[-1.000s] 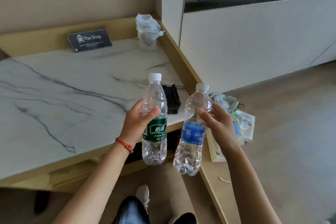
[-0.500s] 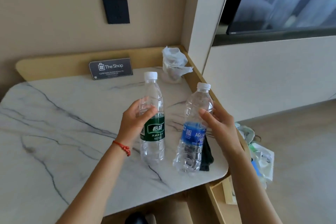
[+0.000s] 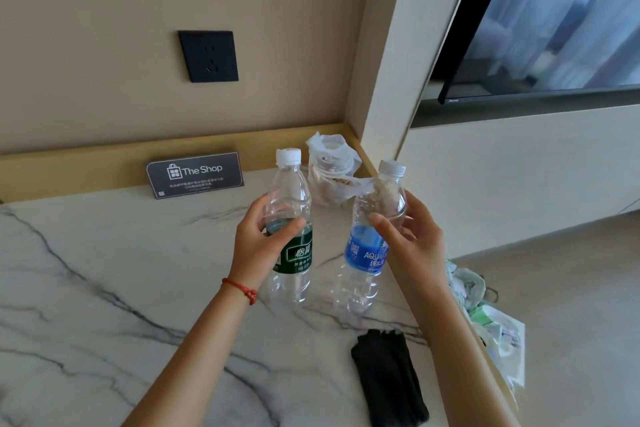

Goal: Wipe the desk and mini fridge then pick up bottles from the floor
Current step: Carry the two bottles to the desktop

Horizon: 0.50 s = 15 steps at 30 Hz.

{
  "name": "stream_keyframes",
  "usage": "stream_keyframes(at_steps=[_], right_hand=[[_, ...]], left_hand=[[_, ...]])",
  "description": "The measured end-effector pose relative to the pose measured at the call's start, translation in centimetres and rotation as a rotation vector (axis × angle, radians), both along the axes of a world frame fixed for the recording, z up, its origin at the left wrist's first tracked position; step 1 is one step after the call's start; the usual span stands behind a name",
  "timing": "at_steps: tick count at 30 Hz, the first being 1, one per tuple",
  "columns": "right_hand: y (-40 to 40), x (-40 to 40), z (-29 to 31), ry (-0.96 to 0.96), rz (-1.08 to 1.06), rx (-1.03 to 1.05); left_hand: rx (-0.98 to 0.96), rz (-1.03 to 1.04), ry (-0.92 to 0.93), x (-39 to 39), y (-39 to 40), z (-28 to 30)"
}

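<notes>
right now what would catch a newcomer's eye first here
Two clear plastic bottles held up over the marble desk: the green-label bottle in the left hand, the blue-label bottle in the right hand. Behind them a dark "The Shop" sign leans on the back ledge.

Beige wall [image 3: 104, 45], black socket [image 3: 208, 56], wall-mounted TV [image 3: 554, 17], wood-look floor [image 3: 571, 288]

The small print on the sign [image 3: 194, 174] is unreadable; the black cloth [image 3: 389, 376] runs off the bottom edge.
</notes>
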State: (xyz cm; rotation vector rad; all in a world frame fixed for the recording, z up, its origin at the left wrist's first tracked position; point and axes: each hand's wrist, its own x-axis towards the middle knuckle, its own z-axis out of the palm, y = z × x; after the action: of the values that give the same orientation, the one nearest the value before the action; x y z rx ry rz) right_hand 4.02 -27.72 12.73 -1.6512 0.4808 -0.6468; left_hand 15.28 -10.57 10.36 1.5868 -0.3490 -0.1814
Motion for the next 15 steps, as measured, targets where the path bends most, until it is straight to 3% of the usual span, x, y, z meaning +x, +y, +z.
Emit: stream_keyframes(at_steps=[15], right_hand=[[-2.2,5.2,-4.2,0.028,-0.017,-0.121]], left_hand=[[-0.018,0.027,-0.082,4.7,-3.9,-3.6]])
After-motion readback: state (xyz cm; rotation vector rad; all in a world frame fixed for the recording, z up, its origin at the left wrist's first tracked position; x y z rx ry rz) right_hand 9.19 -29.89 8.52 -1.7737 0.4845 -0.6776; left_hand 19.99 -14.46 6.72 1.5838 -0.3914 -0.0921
